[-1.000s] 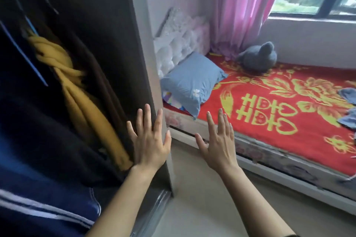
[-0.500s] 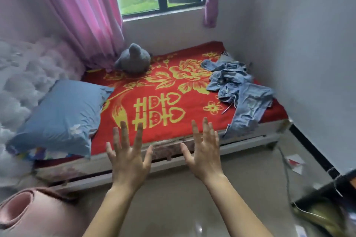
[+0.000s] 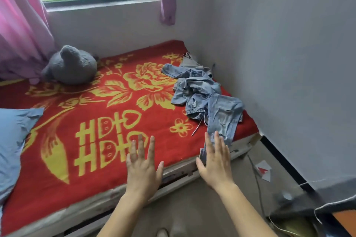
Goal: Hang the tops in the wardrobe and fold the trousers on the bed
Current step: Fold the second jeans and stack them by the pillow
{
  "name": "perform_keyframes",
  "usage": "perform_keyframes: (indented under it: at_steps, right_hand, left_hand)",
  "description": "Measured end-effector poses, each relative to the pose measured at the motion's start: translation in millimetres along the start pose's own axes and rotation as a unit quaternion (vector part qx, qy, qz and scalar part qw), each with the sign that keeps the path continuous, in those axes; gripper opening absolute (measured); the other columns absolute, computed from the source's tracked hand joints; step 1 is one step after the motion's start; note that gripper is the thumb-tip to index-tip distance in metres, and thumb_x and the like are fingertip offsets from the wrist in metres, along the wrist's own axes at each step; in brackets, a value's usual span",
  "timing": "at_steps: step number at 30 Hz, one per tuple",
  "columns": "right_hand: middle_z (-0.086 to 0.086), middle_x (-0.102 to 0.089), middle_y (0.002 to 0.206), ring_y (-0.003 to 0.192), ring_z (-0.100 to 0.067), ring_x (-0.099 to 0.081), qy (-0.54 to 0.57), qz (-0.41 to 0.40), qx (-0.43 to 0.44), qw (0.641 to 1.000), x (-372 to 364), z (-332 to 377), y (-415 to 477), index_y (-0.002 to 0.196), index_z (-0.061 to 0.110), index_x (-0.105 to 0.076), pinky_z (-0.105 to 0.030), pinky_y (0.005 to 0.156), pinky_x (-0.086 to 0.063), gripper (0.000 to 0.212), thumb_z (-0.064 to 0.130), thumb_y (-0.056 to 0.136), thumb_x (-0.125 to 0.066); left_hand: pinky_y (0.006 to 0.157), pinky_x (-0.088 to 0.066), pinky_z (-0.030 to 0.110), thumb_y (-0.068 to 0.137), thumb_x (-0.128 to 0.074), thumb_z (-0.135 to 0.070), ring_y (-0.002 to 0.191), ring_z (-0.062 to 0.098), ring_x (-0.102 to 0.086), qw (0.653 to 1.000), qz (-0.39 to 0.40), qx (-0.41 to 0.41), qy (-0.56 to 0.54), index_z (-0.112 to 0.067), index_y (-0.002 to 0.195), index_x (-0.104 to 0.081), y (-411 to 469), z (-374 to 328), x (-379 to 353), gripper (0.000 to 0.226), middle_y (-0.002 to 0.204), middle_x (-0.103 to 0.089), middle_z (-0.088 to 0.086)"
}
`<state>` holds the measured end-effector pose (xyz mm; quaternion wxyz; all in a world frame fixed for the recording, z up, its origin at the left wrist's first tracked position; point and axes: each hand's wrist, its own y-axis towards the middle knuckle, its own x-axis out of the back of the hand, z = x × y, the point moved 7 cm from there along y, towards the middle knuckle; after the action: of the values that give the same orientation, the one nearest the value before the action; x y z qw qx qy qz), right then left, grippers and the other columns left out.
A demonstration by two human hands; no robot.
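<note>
Light blue denim trousers [image 3: 204, 98] lie crumpled on the right side of the bed [image 3: 92, 121], one leg hanging over the near edge. The bed has a red blanket with yellow flowers. My left hand [image 3: 142, 167] is held out flat over the bed's near edge, fingers straight, holding nothing. My right hand [image 3: 214, 161] is also flat and empty, its fingertips just in front of the hanging trouser leg. The wardrobe is out of view.
A grey plush toy [image 3: 71, 65] sits at the back left by the pink curtain [image 3: 19, 25]. A blue pillow [image 3: 13, 140] lies at the left. The white wall [image 3: 289, 63] borders the bed's right side. Paper scraps [image 3: 264, 171] and cables lie on the floor.
The view has swung from the wardrobe to the bed and moved closer. Both hands stay raised and flat, now over the bed's near edge, the right one near the trousers.
</note>
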<state>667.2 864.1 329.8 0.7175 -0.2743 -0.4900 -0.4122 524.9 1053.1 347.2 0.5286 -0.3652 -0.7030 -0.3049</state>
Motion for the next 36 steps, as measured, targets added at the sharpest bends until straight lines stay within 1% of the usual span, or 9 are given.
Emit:
perform_keyframes:
  at_steps: [2,7,11,18,23,26,29,34,36]
  right_hand:
    - [-0.012,0.018,0.164,0.152,-0.031,0.009,0.008,-0.010,-0.031,0.999,9.2,-14.6,38.5,0.158,0.024,0.010,-0.047,0.124,-0.002,0.091,0.044,0.095,-0.054]
    - [-0.010,0.017,0.164,0.152,-0.030,0.010,0.033,-0.011,-0.098,0.995,10.2,-63.0,113.5,0.158,0.026,0.009,-0.041,0.121,0.004,0.092,0.040,0.094,-0.056]
    - [-0.008,0.014,0.165,0.152,-0.027,0.009,0.047,0.000,-0.139,0.989,-3.4,-121.6,180.7,0.158,0.027,0.008,-0.035,0.116,0.009,0.087,0.038,0.096,-0.052]
    - [-0.012,-0.003,0.165,0.152,-0.027,-0.006,0.055,0.140,-0.168,0.974,-83.0,-228.0,324.6,0.158,0.017,-0.001,-0.042,0.123,-0.017,0.077,0.035,0.099,-0.047]
    - [-0.013,-0.015,0.162,0.148,-0.031,-0.020,0.086,0.262,-0.155,0.949,-144.6,-255.7,404.7,0.157,0.015,-0.008,-0.044,0.117,-0.030,0.074,0.028,0.099,-0.051]
    - [-0.013,-0.035,0.153,0.135,-0.032,-0.042,0.127,0.288,-0.138,0.939,-183.5,-260.7,451.5,0.156,0.017,-0.015,-0.047,0.104,-0.045,0.069,0.026,0.098,-0.051]
    - [-0.010,-0.046,0.144,0.125,-0.033,-0.052,0.169,0.313,-0.120,0.927,-231.7,-264.5,485.3,0.154,0.021,-0.022,-0.048,0.096,-0.049,0.060,0.029,0.100,-0.046]
    - [-0.004,-0.035,0.150,0.130,-0.029,-0.041,0.139,0.244,-0.067,0.958,-307.3,-266.1,504.5,0.156,0.021,-0.020,-0.045,0.106,-0.040,0.069,0.040,0.097,-0.050]
    - [-0.004,-0.039,0.145,0.123,-0.031,-0.043,0.081,0.186,-0.050,0.978,-325.4,-264.1,500.2,0.152,0.020,-0.032,-0.045,0.105,-0.039,0.065,0.044,0.095,-0.051]
  left_hand:
    - [0.111,-0.026,0.059,0.086,-0.062,-0.048,0.148,0.036,0.000,0.999,0.014,-0.034,0.015,-0.023,0.157,-0.006,47.8,-14.0,-5.0,0.094,0.163,0.010,0.012]
    - [0.117,-0.012,0.053,0.092,-0.051,-0.051,0.147,0.030,0.017,0.995,0.054,-0.074,0.027,-0.028,0.153,0.013,154.9,-63.3,-29.9,0.092,0.159,0.026,0.009]
    - [0.119,-0.006,0.049,0.096,-0.041,-0.052,0.145,0.025,0.024,0.991,0.084,-0.099,0.011,-0.030,0.152,0.017,235.7,-111.8,-66.8,0.083,0.157,0.031,0.006]
    - [0.118,-0.019,0.047,0.095,-0.047,-0.045,0.150,0.030,0.006,0.975,0.205,-0.034,0.078,-0.022,0.156,-0.001,369.9,-158.5,-184.1,0.080,0.162,0.014,0.011]
    - [0.113,-0.029,0.048,0.091,-0.053,-0.036,0.149,0.031,-0.006,0.946,0.297,-0.010,0.132,-0.018,0.154,-0.013,433.7,-177.2,-261.4,0.077,0.163,0.001,0.012]
    - [0.111,-0.030,0.050,0.091,-0.052,-0.034,0.148,0.030,-0.011,0.939,0.320,0.016,0.126,-0.016,0.149,-0.025,471.3,-179.3,-306.2,0.066,0.162,-0.010,0.011]
    - [0.108,-0.033,0.050,0.090,-0.051,-0.027,0.145,0.029,-0.019,0.935,0.325,0.008,0.141,-0.016,0.144,-0.032,500.6,-171.8,-358.7,0.058,0.156,-0.025,0.009]
    - [0.110,-0.027,0.051,0.087,-0.053,-0.019,0.146,0.027,-0.017,0.928,0.338,0.026,0.157,-0.019,0.151,-0.019,520.3,-127.3,-450.7,0.073,0.158,-0.022,0.004]
    - [0.104,-0.034,0.050,0.085,-0.056,-0.014,0.136,0.033,-0.034,0.930,0.323,0.010,0.174,-0.014,0.147,-0.027,516.7,-115.5,-472.8,0.068,0.149,-0.037,0.010]
